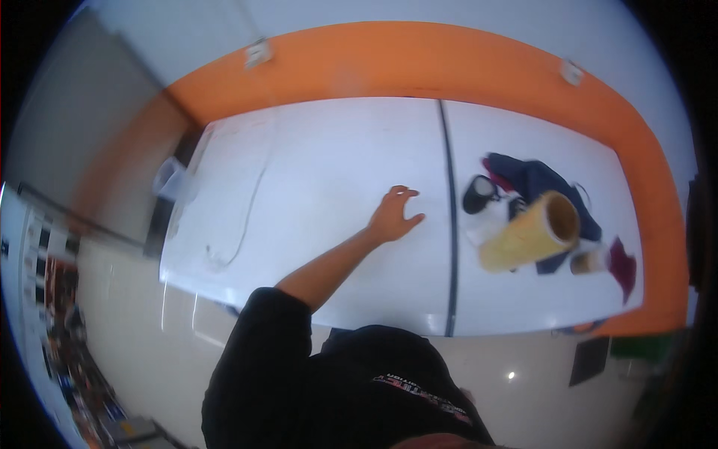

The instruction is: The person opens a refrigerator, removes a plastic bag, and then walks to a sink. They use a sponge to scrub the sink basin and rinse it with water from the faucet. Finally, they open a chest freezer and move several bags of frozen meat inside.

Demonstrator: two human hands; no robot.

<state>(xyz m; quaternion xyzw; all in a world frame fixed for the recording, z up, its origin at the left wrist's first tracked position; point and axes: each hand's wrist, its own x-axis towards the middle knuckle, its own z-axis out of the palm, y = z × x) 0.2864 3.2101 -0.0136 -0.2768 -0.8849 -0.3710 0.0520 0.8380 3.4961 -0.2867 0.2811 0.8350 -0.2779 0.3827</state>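
Note:
My left hand (394, 216) reaches over the white tabletop (331, 168) with its fingers apart and curved, holding nothing. It is just left of the dark seam (450, 224) that runs across the table. My right hand is out of view. Right of the seam stands or lies a large yellowish roll (516, 238) with a hollow core, perhaps stretch film; it is blurred. Nearest to my hand on that side is a black cylindrical object (478, 194). Behind the roll lies a crumpled navy fabric item (538, 174), with some maroon at its left edge.
A maroon cloth (622, 266) and a small tan-and-white cylinder (589, 262) lie near the right end. A thin cord (252, 202) crosses the left part of the table. A white container (170, 178) stands beyond the left edge. Wall sockets (258, 53) sit above the orange band (404, 62).

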